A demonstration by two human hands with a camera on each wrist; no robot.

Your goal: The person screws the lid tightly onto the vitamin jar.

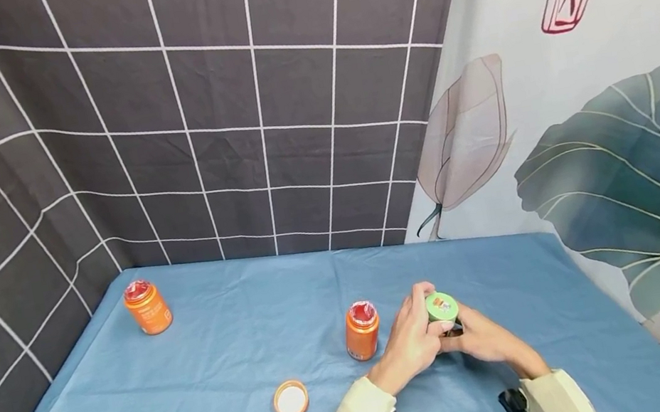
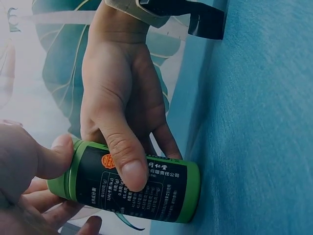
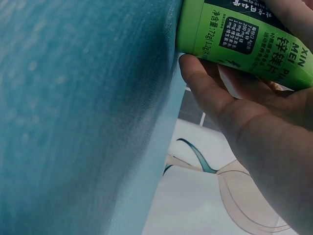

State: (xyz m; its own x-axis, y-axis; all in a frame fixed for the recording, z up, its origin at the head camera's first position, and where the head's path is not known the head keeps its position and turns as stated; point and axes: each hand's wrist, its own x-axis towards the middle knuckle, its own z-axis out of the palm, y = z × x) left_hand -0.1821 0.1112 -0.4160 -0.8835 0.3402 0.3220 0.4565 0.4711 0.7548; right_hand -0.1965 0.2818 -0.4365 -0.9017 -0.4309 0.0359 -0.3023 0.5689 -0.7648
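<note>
A green bottle with a black label [image 2: 161, 198] stands on the blue cloth, its green cap [image 1: 442, 306] uppermost. My left hand [image 1: 408, 339] grips it at the cap end, thumb and fingers around the cap's side. Lower down, my right hand [image 1: 485, 337] holds the bottle's body, with the thumb [image 2: 131, 164] laid across the label. In the right wrist view, the bottle's green face [image 3: 274, 54] with printed text shows between the right fingers and thumb. Just left of the hands is an orange bottle [image 1: 361, 336], uncapped, with a red and silvery top.
An orange lid [image 1: 291, 401] lies with its white inside up, left of my left forearm. Another uncapped orange bottle [image 1: 150, 310] stands near the far left corner of the blue cloth [image 1: 228, 337]. Dark gridded fabric [image 1: 223, 144] and a leaf-patterned curtain [image 1: 625, 188] hang behind the table.
</note>
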